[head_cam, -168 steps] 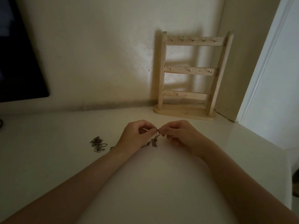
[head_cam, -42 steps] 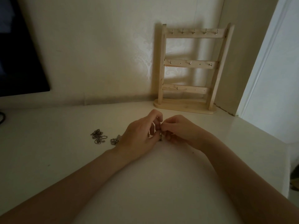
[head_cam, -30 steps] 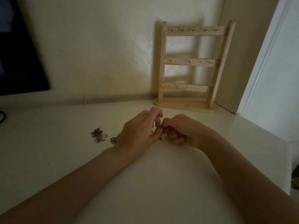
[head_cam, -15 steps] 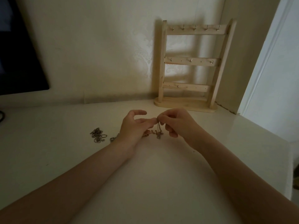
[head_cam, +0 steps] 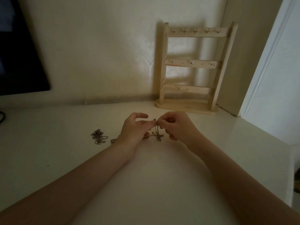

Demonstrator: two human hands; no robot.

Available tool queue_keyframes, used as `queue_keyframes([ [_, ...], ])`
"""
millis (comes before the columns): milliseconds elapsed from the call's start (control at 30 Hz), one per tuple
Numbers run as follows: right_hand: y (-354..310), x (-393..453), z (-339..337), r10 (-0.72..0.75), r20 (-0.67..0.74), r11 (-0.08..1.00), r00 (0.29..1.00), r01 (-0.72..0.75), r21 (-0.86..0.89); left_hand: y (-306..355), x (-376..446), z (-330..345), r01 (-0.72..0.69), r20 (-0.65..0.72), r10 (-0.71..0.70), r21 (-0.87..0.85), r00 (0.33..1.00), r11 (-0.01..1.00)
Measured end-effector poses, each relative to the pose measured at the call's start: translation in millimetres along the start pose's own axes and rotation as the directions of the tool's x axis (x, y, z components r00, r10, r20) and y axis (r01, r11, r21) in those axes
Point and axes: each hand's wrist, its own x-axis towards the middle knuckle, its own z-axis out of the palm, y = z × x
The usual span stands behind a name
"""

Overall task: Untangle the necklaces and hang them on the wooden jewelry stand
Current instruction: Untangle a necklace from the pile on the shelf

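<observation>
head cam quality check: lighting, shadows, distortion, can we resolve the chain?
Head view: dim, warm light; wooden jewelry stand casts a soft rung shadow on the wall; wide-angle bends the doorframe; forearms dark. Chain pinched between left hand and right hand is too small and soft to resolve links.

Dim room, low warm light. Cream wall behind, faint pale floral pattern on it. Dark screen far left against wall, cable just below. Pale surface runs to wall. White door frame far right, brighter there.
</observation>
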Motion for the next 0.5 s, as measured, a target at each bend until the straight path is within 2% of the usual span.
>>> queue_keyframes([
  [100,0,-2,-2,0.029,0.046,0.992,0.999,-0.034,0.122,0,1,-1,-0.016,-0.007,0.016,0.004,1.000,1.000],
  [367,0,-2,-11,0.040,0.068,0.987,0.997,-0.050,0.154,0,-2,-2,-0.076,0.023,0.075,0.029,0.997,0.997],
  [500,-3,-4,-13,0.121,0.218,0.949,0.969,-0.177,0.262,3,0,-3,-0.018,0.123,0.025,-0.056,0.992,0.998],
])
